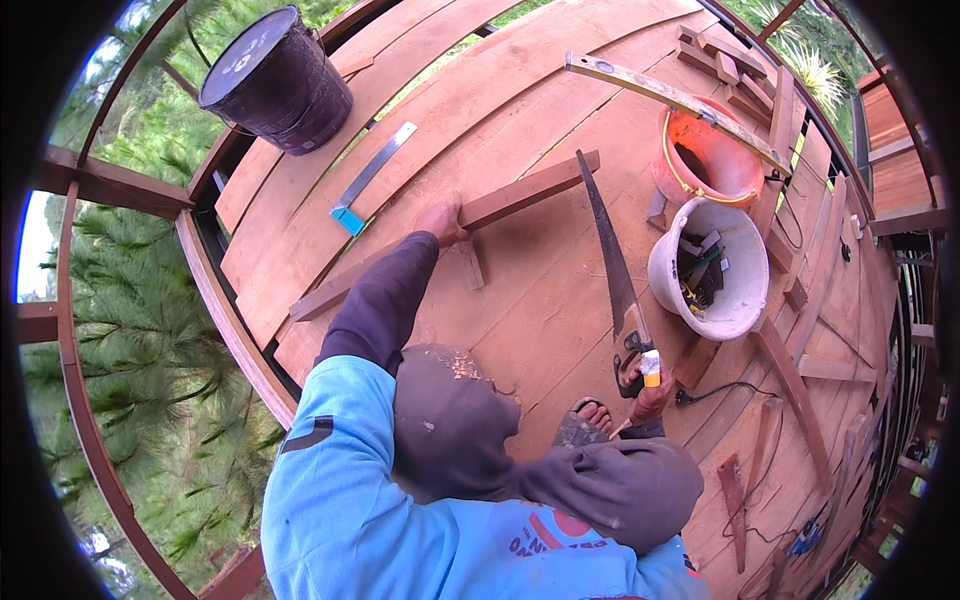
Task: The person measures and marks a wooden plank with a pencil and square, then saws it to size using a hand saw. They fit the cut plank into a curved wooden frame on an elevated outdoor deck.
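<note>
My left hand [443,222] is closed round a long reddish wooden beam [530,190], which lies slanted across the deck in front of me. A short wood block [473,265] sits against the beam near that hand. Close to my right knee, my right hand [653,396] grips the handle of a handsaw [612,250]. The saw's dark blade points away from me, its tip by the beam's right end. A white and yellow piece [651,368] shows at the saw's handle; its kind is unclear. A thin, pencil-like stick [620,428] pokes out below the right hand.
Beyond the beam lies a try square [370,180] with a blue stock. A dark lidded bucket [280,85] stands far left. At right are an orange bucket [690,150] with a spirit level [680,100] across it, a pale bucket [665,265] of tools, offcuts and a cable [735,388].
</note>
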Tool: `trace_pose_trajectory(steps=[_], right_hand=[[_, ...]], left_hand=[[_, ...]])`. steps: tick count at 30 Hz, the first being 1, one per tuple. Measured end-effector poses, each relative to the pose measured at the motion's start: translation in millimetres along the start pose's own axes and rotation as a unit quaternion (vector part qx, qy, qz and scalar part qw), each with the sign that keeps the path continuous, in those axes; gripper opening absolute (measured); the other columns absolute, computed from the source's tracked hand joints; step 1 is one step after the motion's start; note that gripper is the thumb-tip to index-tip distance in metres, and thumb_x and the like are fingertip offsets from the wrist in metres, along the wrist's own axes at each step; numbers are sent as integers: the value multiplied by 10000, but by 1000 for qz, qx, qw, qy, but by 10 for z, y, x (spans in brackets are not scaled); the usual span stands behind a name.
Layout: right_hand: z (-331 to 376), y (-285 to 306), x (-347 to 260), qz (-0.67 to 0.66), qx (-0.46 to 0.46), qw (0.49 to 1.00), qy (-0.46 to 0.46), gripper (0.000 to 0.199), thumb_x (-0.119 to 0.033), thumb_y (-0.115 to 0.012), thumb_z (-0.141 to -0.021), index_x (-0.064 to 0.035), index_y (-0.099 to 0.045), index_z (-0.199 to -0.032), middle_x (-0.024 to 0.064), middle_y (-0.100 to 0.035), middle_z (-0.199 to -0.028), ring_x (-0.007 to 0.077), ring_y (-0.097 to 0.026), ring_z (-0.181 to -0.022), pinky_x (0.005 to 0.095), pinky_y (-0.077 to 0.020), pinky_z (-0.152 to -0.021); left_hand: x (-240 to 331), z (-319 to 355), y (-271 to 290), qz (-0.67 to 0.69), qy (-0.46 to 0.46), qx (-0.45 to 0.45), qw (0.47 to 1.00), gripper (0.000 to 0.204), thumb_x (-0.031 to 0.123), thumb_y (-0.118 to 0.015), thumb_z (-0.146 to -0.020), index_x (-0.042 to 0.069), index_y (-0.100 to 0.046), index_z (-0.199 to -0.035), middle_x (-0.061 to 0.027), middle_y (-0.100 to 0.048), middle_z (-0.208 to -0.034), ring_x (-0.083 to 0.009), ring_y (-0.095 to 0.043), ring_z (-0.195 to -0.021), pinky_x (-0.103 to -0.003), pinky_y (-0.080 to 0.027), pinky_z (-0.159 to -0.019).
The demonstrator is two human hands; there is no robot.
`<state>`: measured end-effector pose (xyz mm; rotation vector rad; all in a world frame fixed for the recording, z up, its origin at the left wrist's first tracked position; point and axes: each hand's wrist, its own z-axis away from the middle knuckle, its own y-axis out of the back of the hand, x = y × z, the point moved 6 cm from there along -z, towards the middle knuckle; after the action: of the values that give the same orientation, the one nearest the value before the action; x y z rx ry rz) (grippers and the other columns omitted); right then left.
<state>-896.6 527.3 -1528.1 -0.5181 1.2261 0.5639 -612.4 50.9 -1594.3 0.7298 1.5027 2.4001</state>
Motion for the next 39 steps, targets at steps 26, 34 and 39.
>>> trace_pose_trajectory(steps=[26,34,39], right_hand=[[-439,-808,-188,-19,-157,986,44,317,-300,-557,-981,9,-606,-1034,65,-629,-776,140,-602,-670,289,-501,-638],[-554,-909,-178,-24,-200,979,34,323,-295,-458,-1055,-9,-583,-973,86,-610,-740,164,-590,-649,311,-501,-631],[-640,-956,-159,-2,-223,974,43,258,-241,-504,-1015,-7,-606,-983,64,-625,-743,136,-595,-651,280,-489,-611]], left_hand=[[289,-218,87,-43,40,-36,998,559,353,-846,-732,9,-716,-1153,-238,-714,-1138,-372,-682,-1101,-431,-537,-950],[150,4,-28,-10,73,-11,997,546,323,-835,-727,23,-702,-1163,-225,-714,-1144,-361,-680,-1105,-429,-532,-948],[177,149,-54,-15,93,-26,995,525,302,-827,-716,39,-706,-1154,-210,-717,-1141,-354,-678,-1102,-431,-532,-947]])
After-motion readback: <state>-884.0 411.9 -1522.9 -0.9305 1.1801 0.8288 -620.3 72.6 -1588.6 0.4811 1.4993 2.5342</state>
